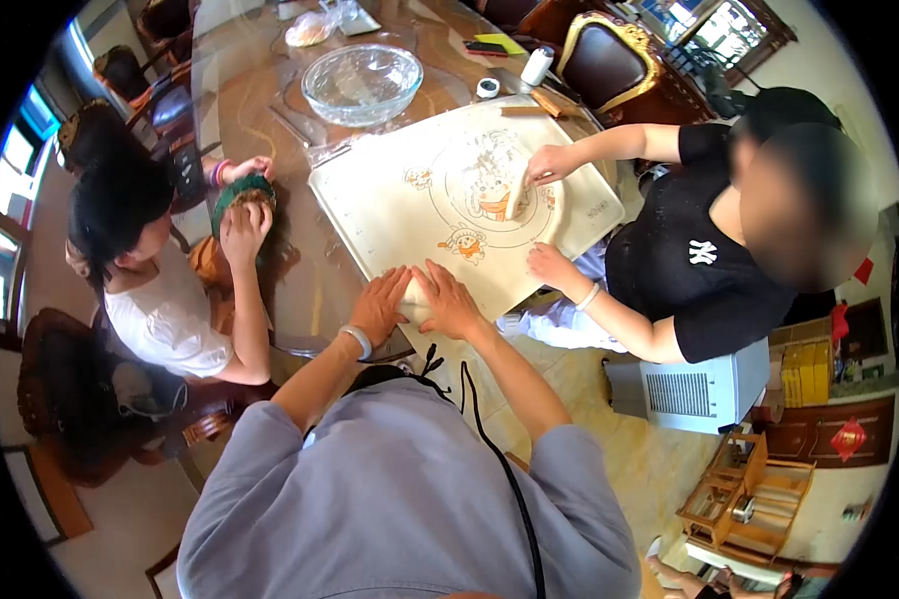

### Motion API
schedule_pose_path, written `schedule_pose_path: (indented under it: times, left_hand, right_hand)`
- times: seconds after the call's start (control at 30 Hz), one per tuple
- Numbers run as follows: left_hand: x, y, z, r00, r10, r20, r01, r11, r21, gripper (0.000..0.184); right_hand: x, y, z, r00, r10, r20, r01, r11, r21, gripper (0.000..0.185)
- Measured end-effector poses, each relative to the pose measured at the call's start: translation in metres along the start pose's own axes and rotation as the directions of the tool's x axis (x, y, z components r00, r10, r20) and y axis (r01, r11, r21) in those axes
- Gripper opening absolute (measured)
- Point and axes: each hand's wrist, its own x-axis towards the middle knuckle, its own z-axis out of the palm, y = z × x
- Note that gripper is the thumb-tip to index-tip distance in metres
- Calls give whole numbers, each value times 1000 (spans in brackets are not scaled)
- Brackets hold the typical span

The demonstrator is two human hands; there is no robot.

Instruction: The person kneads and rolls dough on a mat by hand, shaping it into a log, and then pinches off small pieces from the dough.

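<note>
My left hand (378,308) and my right hand (450,303) meet at the near corner of a pale mat (370,222) printed with cartoon figures. Between them lies a lump of pale dough (414,299), gripped from both sides. My fingers stretch forward over it, fingertips close together; the palms and much of the dough are hidden beneath. A white band circles my left wrist. Farther up the mat, a co-worker in black on the right touches a long strip of dough (557,215) with one hand and rests the other near the mat's edge.
A clear glass bowl (362,86) stands behind the mat. On the left, a person in white holds a green container (232,206). A white cup (537,66), a small jar (487,88) and a phone (485,48) are at the back. A grey appliance (689,389) stands right.
</note>
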Motion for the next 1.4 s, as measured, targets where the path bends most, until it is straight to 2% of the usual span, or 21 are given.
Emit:
schedule_pose_path:
  times: [0.37, 0.57, 0.77, 1.07, 1.4]
  left_hand:
    - [-2, -12, -3, 997, 48, 55, -44, 997, -69, 100]
    - [-6, -16, -6, 993, 116, 34, -114, 991, -71, 102]
    - [-4, -16, -9, 991, 91, 94, -83, 993, -87, 102]
    - [-3, -16, -4, 995, 61, 75, -54, 994, -97, 103]
    - [-7, -1, -8, 997, -34, 71, 36, 999, -30, 102]
  right_hand:
    - [-2, -36, -8, 969, 242, 43, -241, 970, -38, 116]
    - [-1, -47, -2, 954, 301, -3, -300, 948, -107, 115]
    - [4, -55, -7, 927, 371, 48, -363, 924, -123, 115]
    - [7, -54, -9, 912, 397, 108, -380, 913, -148, 116]
    - [1, -40, -10, 962, 256, 99, -249, 966, -74, 118]
